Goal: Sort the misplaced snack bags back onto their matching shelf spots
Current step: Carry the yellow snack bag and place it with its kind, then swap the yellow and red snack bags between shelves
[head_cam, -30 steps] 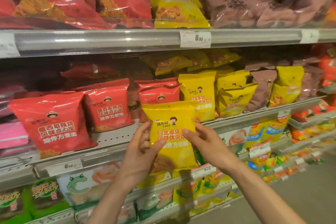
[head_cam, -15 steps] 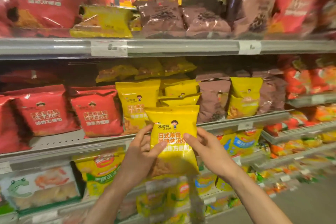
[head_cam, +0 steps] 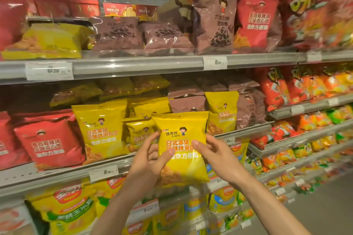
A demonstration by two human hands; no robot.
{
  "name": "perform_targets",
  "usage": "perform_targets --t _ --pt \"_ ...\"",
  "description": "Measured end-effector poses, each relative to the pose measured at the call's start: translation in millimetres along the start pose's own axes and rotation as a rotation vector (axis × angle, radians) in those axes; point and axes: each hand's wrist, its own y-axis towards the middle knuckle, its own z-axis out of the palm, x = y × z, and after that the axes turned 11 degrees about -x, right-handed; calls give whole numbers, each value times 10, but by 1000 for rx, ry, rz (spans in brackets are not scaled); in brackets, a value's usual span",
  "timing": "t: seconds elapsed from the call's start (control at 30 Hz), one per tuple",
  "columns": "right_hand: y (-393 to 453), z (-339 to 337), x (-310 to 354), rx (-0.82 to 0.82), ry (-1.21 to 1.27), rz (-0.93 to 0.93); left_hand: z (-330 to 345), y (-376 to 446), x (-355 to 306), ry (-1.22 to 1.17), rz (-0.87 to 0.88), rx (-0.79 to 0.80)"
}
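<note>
Centrally, low in frame, the yellow snack bag (head_cam: 181,145) is held upright, left hand (head_cam: 147,160) and right hand (head_cam: 219,155) fingers clamped on its sides, before the yellow bags (head_cam: 99,126) on the middle shelf (head_cam: 63,172).

Single head-worn wide-angle view, facing forward and slightly down at store shelves (head_cam: 133,66), close in. Both forearms enter from the bottom edge. Aisle floor (head_cam: 324,206) lower right.

Yellow snack bag (head_cam: 181,147) between both hands
</note>
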Motion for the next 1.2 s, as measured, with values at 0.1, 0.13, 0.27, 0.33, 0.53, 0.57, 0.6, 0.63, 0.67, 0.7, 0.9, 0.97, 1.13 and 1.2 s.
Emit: perform_targets --t 0.1,0.13,0.27,0.33,0.53,0.57,0.6,0.63,0.67,0.7,0.9,0.97,1.13,1.2 --pt "46 -44 29 -13 -36 -15 76 37 29 -22 17 10" --pt "56 -65 21 -13 -46 -20 109 67 42 -23 10 17" --pt "123 -212 -62 -25 -85 -17 246 164 134 -5 -8 23" --pt "155 -295 -73 -23 -92 -22 326 216 149 8 -3 15" --pt "387 -648 -180 -20 -86 -16 696 369 137 -31 -55 20" --pt "428 -721 -199 -16 -72 -9 770 379 136 -27 -47 9" --pt "479 -816 -237 1 -70 -8 852 388 138 -21 -30 2" --pt "535 -907 -264 14 -75 -13 947 384 119 -11 -17 -1" --pt "592 -1014 -285 17 -109 -31 1056 382 100 -3 -3 -4" --pt "634 -1130 -261 20 -116 -39 1181 384 87 8 14 -9" --pt "968 -1958 -64 68 -42 -119 1997 453 -166 11 138 -95" --pt "1078 -2160 126 73 -42 -159 2166 517 -327 19 197 -107" --pt "1357 -2525 627 59 -55 -341 2413 700 -895 107 368 -109" --pt "1453 -2608 830 68 -50 -384 2467 770 -1124 150 432 -121"
